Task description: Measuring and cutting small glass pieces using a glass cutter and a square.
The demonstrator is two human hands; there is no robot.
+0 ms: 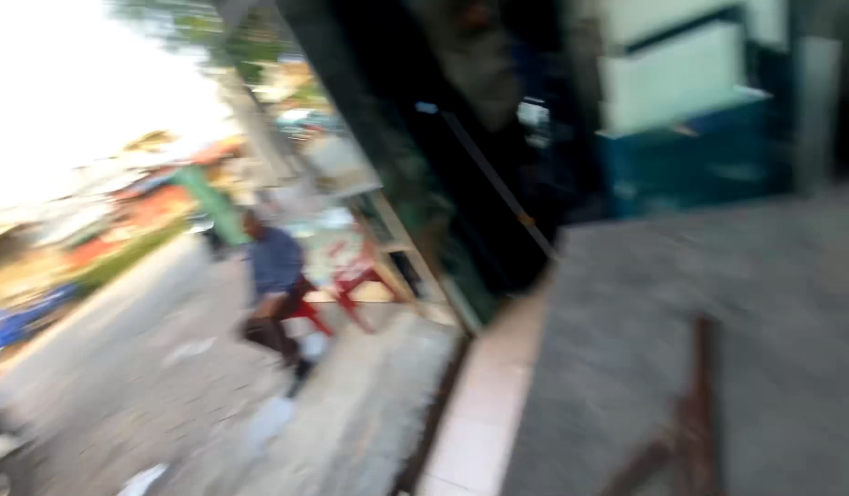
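Neither hand's grip shows; one seated person [275, 285] (blurred), one red chair [355, 280].

Frame was heavily motion-blurred, tilted. Grey stone floor [718, 303] filled the right side, pale tiled strip [484, 404] along its edge. Dark glass shopfront [443, 156] ran up the middle. Concrete pavement [351, 413] and street [121, 367] lay left, red plastic chairs [346, 280] beside the front. Bright overexposed daylight upper left.

Neither hand nor arm in view; frame tilted and badly blurred, so pose and grip unreadable.
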